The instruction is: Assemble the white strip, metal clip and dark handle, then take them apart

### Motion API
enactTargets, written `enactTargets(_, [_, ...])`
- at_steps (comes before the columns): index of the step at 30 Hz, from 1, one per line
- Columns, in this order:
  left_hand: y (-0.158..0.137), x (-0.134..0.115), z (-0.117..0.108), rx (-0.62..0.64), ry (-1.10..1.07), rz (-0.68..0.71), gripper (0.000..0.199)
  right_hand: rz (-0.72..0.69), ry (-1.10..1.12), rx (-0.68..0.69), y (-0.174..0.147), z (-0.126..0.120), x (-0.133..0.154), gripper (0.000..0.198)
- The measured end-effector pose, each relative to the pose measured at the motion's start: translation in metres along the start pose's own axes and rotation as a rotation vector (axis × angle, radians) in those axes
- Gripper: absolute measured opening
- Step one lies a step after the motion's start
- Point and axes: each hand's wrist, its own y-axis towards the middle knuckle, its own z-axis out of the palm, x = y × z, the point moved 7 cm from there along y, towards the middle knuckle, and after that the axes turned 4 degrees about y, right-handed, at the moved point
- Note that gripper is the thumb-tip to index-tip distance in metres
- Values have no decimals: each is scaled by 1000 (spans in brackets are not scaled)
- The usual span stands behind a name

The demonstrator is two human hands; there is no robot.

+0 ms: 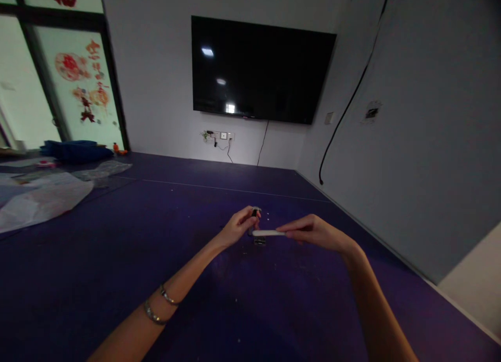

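Observation:
Between the fingertips of my right hand [313,230] is a slim white stick-like tool [269,233], held level and pointing left. My left hand [239,226] is closed on a small dark piece with a shiny metallic top [255,212]; its kind is too small to make out. The tool's far tip lies just below my left fingers, and I cannot tell whether it touches the piece. Under the tip, a small dark object with pale marks [259,241] rests on the purple surface [219,310]. Several tiny white bits [268,214] lie just beyond my hands.
At the left are clear plastic sheeting [50,197] and a dark blue cloth bundle [76,151], with a small orange bottle [116,147] beside it. A large black television [262,70] hangs on the far wall. A black cable [346,109] dangles along the right wall.

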Motion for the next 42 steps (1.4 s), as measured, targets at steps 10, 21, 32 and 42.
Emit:
enactTargets(10, [-12,42,-5,-100,-187,-634,10,-46,-144,-422,12,-20,-19,37])
enactTargets(21, [-22,48,16,83,-326,-753,11,-31,-78,-332,35,7,-51,30])
enactTargets(32, [-26,45,26,129,-302,-759,9,10,-93,-377,33,2,-59,30])
enactTargets(42, [-24,46,24,110,-311,-721,13,37,-70,-364,33,0,-70,32])
